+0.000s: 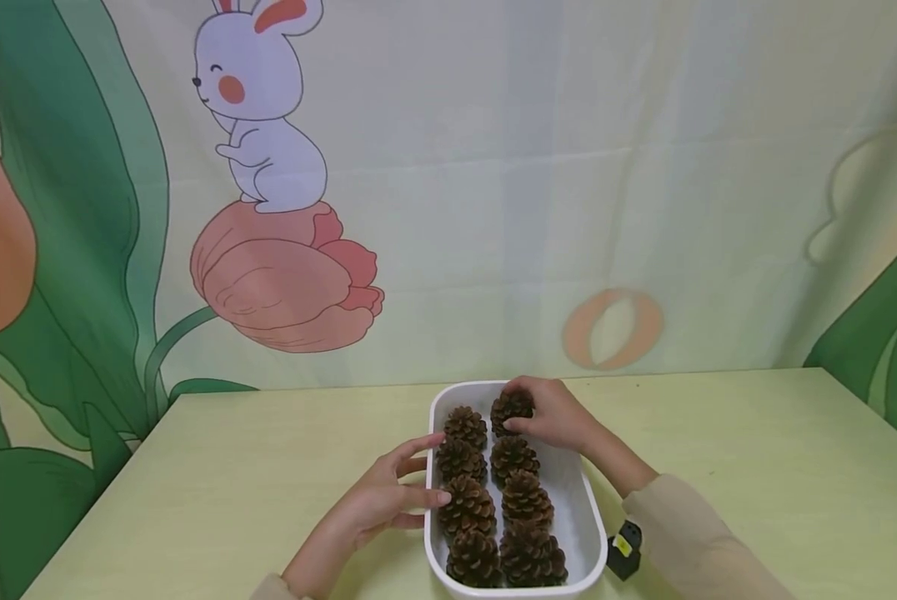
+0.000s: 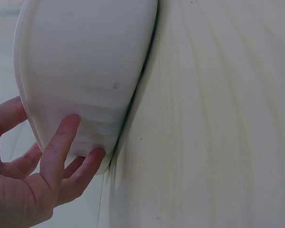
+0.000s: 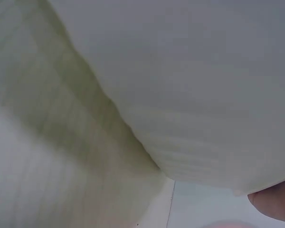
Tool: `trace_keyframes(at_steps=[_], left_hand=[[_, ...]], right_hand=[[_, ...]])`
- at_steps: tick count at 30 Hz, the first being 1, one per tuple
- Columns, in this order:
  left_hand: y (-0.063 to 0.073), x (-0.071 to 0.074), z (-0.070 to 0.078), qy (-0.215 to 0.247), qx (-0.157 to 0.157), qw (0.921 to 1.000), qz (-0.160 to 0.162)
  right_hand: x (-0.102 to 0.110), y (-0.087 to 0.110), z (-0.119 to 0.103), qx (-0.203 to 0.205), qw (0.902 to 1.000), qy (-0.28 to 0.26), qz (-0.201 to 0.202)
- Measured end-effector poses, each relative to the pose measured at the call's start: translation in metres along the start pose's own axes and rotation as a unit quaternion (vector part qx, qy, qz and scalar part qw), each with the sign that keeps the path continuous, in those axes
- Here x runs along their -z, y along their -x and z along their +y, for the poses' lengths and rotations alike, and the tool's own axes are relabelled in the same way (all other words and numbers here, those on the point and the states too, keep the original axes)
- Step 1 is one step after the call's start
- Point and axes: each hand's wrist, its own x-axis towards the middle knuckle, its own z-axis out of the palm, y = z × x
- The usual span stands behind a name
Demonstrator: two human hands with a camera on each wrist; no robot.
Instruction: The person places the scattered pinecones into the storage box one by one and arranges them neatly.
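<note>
A white oblong tray (image 1: 594, 546) holds several brown pine cones standing in two rows along its length. My right hand (image 1: 557, 414) reaches over the far right corner and grips the farthest pine cone (image 1: 510, 408) of the right row, thumb on its near side. At the tray's left side, my left hand (image 1: 381, 496) holds the wall, with fingertips over the rim beside the left row's cones (image 1: 467, 504). The left wrist view shows its other fingers (image 2: 61, 142) against the outer wall (image 2: 85, 61). From the right wrist, only a fingertip (image 3: 275, 202) shows at the rim.
The tray stands on a pale yellow-green table (image 1: 268, 467). Behind the table's far edge hangs a curtain (image 1: 456, 208) printed with a rabbit and tulips. A small black device (image 1: 625, 552) with a yellow label sits by the right forearm, close to the tray.
</note>
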Motion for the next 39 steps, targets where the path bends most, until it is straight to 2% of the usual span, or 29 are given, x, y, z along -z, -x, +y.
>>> trace_keyframes(at_steps=[24, 33, 39], left_hand=[[0.0008, 0.0009, -0.0016, 0.007, 0.000, 1.0000, 0.004], [-0.0006, 0.0009, -0.0014, 0.008, 0.002, 1.0000, 0.002], [-0.0007, -0.0012, 0.0003, 0.002, 0.003, 1.0000, 0.003]], right_hand=[[-0.0016, -0.0078, -0.0004, 0.020, 0.9977, 0.040, -0.052], [0.0037, -0.0070, 0.0007, 0.005, 0.9970, 0.014, -0.075], [0.0061, -0.0067, 0.0008, 0.001, 0.9975, 0.000, -0.071]])
